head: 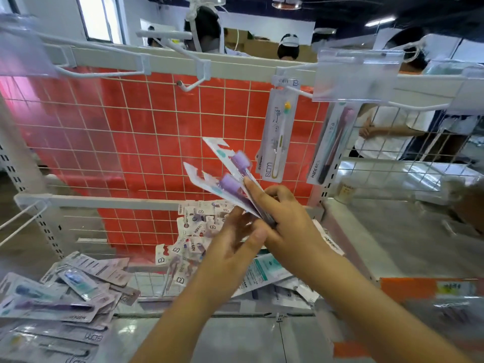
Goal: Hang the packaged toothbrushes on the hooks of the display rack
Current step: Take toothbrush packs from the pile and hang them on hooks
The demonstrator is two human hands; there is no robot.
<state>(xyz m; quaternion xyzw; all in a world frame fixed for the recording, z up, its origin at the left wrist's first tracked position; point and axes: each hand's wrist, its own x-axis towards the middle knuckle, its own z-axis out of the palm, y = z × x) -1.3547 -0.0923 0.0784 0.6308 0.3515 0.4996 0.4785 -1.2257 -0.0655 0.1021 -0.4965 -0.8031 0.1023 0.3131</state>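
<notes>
Head view of a wire-grid display rack (162, 132) backed by a red panel (125, 142); both hands meet before its lower middle. The right hand (285, 218) grips a fanned bundle of packaged toothbrushes (230, 176), thumb and fingers clamped on the lower ends, index finger laid along the topmost pack; the purple brush heads and notched hanger tabs point up and left, toward the grid. The left hand (233, 242) lies just beside and under the bundle, fingers straight and slightly apart, tips touching its lower edge; it holds nothing by itself.

Upper rail: a long white hook (104, 51) at left and a shorter hook (188, 86) near the centre, both bare, with open grid below them down to the bundle; at right, a yellow-handled toothbrush pack (279, 134) hangs from a hook, and just beside it a dark Hane pack (330, 145) hangs beneath a clear price-tag holder (356, 74). The bundle's upper tip lies near the yellow-handled pack's left edge, apart from it.

Below: loose packs (193, 231) heaped behind the lower rail (104, 201); a second pile of packs (65, 292) spread at lower left; another bare hook (23, 221) projects at the left edge. People stand beyond the rack.
</notes>
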